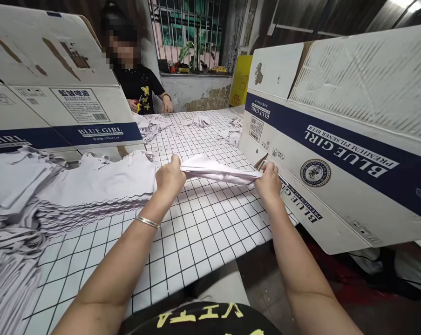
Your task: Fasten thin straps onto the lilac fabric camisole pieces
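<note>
Both my hands hold one white fabric piece point(217, 170) stretched flat between them, a little above the checked tablecloth point(203, 232). My left hand point(169, 177) is closed on its left end; a silver bangle sits on that wrist. My right hand point(268, 180) is closed on its right end, close to the lower edge of a big Blue Girl cardboard box point(336, 153). Just left of my left hand lies a tall stack of the same white pieces point(98, 186).
More white stacks point(11, 218) fill the left side, backed by another Blue Girl box point(57, 111). Across the table a person in a black top point(137, 83) handles loose white pieces point(154, 124). Other scraps point(231, 132) lie far right. A barred window is behind.
</note>
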### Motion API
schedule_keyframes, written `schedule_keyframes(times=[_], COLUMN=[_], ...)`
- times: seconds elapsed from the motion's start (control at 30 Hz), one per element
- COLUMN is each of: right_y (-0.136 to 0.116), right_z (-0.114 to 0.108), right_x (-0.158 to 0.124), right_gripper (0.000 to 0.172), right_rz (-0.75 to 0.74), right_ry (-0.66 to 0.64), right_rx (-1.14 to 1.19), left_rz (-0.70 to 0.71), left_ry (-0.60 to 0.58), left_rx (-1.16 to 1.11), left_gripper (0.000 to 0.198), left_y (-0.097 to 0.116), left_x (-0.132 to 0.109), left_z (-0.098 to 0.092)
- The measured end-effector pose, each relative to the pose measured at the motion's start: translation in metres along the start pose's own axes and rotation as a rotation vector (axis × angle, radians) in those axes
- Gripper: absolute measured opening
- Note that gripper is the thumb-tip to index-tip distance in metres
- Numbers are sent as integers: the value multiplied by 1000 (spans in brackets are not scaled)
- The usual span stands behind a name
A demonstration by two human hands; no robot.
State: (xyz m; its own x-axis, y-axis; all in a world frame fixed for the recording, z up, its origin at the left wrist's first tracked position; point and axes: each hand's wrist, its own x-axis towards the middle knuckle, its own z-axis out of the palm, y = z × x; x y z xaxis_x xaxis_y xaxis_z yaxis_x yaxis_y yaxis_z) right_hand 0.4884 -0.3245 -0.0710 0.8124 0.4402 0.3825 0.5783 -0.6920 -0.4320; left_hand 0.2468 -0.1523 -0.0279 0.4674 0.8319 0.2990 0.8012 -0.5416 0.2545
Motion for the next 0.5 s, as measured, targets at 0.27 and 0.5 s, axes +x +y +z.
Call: schedule_keyframes(times=[0.27, 0.5], right_y=[22, 3], right_z=[-28, 11], right_x=[-41, -21], right_gripper=[40, 28], right_rz=[-317, -162], right_ry=[-903, -803], right_rx=[158, 397], left_rz=[374, 205], left_ry=[-638, -505], left_rx=[-80, -347], left_gripper=[29, 27], left_y=[-28, -3], left_x=[-50, -11], left_z=[27, 66])
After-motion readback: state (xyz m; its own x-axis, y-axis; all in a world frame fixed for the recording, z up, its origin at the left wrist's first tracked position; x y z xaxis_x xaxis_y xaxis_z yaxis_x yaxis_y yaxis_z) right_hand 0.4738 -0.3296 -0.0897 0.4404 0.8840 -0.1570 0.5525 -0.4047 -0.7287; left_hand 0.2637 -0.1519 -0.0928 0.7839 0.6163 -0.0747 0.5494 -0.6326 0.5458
